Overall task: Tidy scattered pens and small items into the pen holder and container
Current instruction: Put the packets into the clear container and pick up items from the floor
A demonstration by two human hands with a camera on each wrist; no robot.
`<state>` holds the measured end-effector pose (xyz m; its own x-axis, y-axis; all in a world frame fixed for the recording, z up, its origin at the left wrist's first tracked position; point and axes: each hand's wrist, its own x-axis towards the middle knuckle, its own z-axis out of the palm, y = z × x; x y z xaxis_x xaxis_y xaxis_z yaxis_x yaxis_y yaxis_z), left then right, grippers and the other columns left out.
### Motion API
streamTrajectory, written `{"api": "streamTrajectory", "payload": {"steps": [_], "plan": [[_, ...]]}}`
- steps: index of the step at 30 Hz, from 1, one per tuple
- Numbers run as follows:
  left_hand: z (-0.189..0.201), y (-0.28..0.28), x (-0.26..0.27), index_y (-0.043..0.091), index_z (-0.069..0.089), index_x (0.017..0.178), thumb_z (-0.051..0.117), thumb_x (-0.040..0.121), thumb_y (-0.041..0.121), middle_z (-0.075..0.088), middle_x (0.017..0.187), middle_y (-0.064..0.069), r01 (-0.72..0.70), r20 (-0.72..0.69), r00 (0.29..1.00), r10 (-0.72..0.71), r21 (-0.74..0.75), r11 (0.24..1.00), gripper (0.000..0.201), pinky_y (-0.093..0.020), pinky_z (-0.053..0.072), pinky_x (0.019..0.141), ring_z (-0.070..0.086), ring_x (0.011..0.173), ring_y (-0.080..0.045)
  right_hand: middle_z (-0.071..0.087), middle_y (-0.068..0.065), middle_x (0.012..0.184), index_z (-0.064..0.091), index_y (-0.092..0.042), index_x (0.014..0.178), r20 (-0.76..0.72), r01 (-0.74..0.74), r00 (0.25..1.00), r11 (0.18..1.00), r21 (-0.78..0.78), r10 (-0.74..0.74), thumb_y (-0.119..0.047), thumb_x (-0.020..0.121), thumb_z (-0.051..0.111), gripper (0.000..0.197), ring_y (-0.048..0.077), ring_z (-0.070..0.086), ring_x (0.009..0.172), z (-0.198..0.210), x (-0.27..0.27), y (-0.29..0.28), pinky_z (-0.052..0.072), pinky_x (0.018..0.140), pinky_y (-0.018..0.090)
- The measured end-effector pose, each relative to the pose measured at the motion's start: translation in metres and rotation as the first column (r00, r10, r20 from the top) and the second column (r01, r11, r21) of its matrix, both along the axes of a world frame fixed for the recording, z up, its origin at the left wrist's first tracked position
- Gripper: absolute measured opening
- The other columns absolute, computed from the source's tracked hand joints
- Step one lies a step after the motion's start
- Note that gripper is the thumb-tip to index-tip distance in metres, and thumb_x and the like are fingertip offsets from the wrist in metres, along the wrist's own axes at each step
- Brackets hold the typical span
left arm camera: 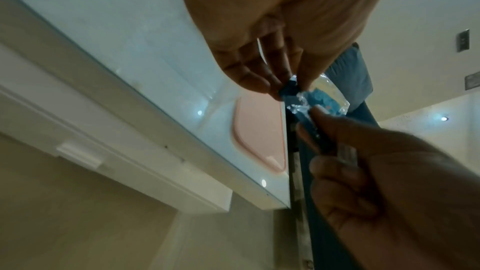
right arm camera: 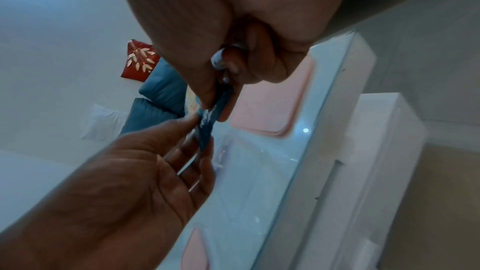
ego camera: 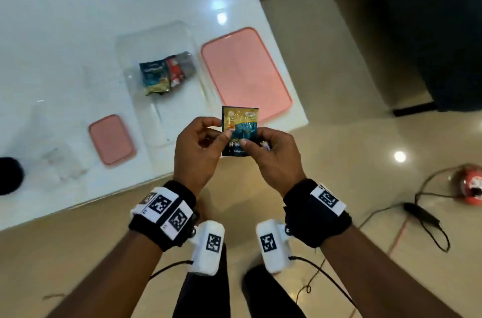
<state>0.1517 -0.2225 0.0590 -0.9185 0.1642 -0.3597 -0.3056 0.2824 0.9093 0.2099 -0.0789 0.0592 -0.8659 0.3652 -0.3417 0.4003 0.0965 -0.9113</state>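
A small blue and gold packet (ego camera: pixel 240 125) is held upright over the table's near edge. My left hand (ego camera: pixel 221 129) pinches its left edge and my right hand (ego camera: pixel 251 141) pinches its lower right. In the left wrist view the crinkled packet (left arm camera: pixel 320 98) sits between the left fingertips (left arm camera: pixel 270 87) and the right hand (left arm camera: pixel 363 151). In the right wrist view the packet (right arm camera: pixel 209 118) shows edge-on, and a small white item (right arm camera: pixel 217 59) is tucked under the right hand's curled fingers. A clear container (ego camera: pixel 156 38) behind holds several packets (ego camera: pixel 164 74).
A large pink lid (ego camera: pixel 245 72) lies right of the clear container, a small pink lid (ego camera: pixel 112 139) to its left. A small clear box (ego camera: pixel 62 161) and a black round object (ego camera: pixel 7 174) sit at the left of the white table (ego camera: pixel 65 18). Cables (ego camera: pixel 427 216) trail on the floor.
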Motion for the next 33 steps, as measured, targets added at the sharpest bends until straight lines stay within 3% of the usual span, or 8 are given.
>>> {"api": "streamTrajectory", "payload": {"steps": [6, 12, 17, 20, 23, 27, 29, 33], "plan": [[-0.008, -0.086, -0.051, 0.023, 0.059, 0.104, 0.062, 0.088, 0.011, 0.064, 0.085, 0.000, -0.268, -0.097, 0.961, 0.258, -0.109, 0.957, 0.021, -0.028, 0.052, 0.050, 0.063, 0.073, -0.021, 0.075, -0.005, 0.090, 0.073, -0.020, 0.106, 0.009, -0.146, 0.989, 0.976, 0.162, 0.147, -0.021, 0.085, 0.068, 0.022, 0.012, 0.067, 0.079, 0.001, -0.094, -0.053, 0.055, 0.077, 0.028], [0.001, -0.114, -0.090, 0.018, 0.064, 0.100, 0.068, 0.085, 0.012, 0.061, 0.080, 0.003, -0.318, -0.147, 0.945, 0.293, -0.189, 0.929, 0.017, -0.012, 0.042, 0.056, 0.049, 0.055, -0.005, 0.070, -0.004, 0.094, 0.067, -0.027, 0.119, 0.174, -0.331, 0.942, 0.879, 0.343, 0.287, -0.030, 0.088, 0.064, 0.031, 0.012, 0.060, 0.079, -0.003, -0.172, -0.100, 0.044, 0.071, 0.021], [0.005, -0.125, -0.117, 0.018, 0.063, 0.110, 0.070, 0.084, 0.014, 0.058, 0.106, -0.001, -0.309, -0.168, 0.949, 0.268, -0.302, 0.902, 0.027, 0.004, 0.031, 0.069, 0.055, 0.079, -0.012, 0.069, -0.002, 0.106, 0.061, -0.022, 0.116, 0.273, -0.362, 0.921, 0.868, 0.338, 0.278, -0.033, 0.092, 0.058, 0.027, 0.020, 0.064, 0.093, -0.019, -0.205, -0.132, 0.044, 0.074, 0.026], [0.000, -0.131, -0.130, 0.023, 0.058, 0.118, 0.069, 0.084, 0.019, 0.054, 0.112, 0.001, -0.205, -0.135, 0.977, 0.167, -0.353, 0.913, 0.036, -0.006, 0.037, 0.072, 0.056, 0.092, -0.013, 0.065, -0.003, 0.118, 0.053, -0.026, 0.130, 0.343, -0.343, 0.908, 0.895, 0.285, 0.239, -0.038, 0.094, 0.055, 0.038, 0.020, 0.062, 0.103, -0.023, -0.209, -0.137, 0.043, 0.083, 0.027], [-0.008, -0.136, -0.140, 0.025, 0.053, 0.124, 0.066, 0.087, 0.021, 0.056, 0.111, 0.001, -0.132, -0.040, 0.991, 0.127, -0.347, 0.928, 0.039, -0.022, 0.044, 0.073, 0.058, 0.085, -0.012, 0.059, -0.009, 0.102, 0.050, -0.025, 0.133, 0.349, -0.260, 0.924, 0.927, 0.271, 0.156, -0.029, 0.096, 0.055, 0.038, 0.014, 0.056, 0.095, -0.022, -0.205, -0.133, 0.041, 0.083, 0.024], [-0.016, -0.138, -0.144, 0.025, 0.049, 0.126, 0.063, 0.090, 0.024, 0.060, 0.094, 0.007, -0.076, 0.005, 0.997, 0.082, -0.336, 0.939, 0.038, -0.026, 0.047, 0.067, 0.058, 0.069, -0.006, 0.063, -0.009, 0.082, 0.065, -0.025, 0.102, 0.436, -0.340, 0.877, 0.901, 0.268, 0.202, -0.026, 0.089, 0.060, 0.014, 0.011, 0.059, 0.078, -0.032, -0.196, -0.129, 0.041, 0.069, 0.024], [-0.019, -0.138, -0.144, 0.025, 0.050, 0.125, 0.061, 0.092, 0.025, 0.057, 0.085, 0.015, -0.052, 0.032, 0.997, 0.066, -0.325, 0.944, 0.034, -0.027, 0.050, 0.067, 0.058, 0.068, -0.005, 0.069, -0.004, 0.100, 0.070, -0.026, 0.100, 0.498, -0.461, 0.815, 0.853, 0.243, 0.298, -0.024, 0.089, 0.058, 0.016, 0.014, 0.063, 0.091, -0.035, -0.191, -0.132, 0.045, 0.079, 0.025], [-0.020, -0.140, -0.142, 0.027, 0.055, 0.117, 0.061, 0.092, 0.027, 0.058, 0.083, 0.013, -0.056, 0.107, 0.990, 0.086, -0.259, 0.964, 0.025, -0.037, 0.057, 0.070, 0.060, 0.069, -0.012, 0.064, 0.004, 0.122, 0.053, -0.028, 0.135, 0.506, -0.574, 0.774, 0.759, 0.308, 0.380, -0.017, 0.094, 0.049, 0.042, 0.023, 0.060, 0.109, -0.036, -0.188, -0.144, 0.045, 0.093, 0.031]]}}
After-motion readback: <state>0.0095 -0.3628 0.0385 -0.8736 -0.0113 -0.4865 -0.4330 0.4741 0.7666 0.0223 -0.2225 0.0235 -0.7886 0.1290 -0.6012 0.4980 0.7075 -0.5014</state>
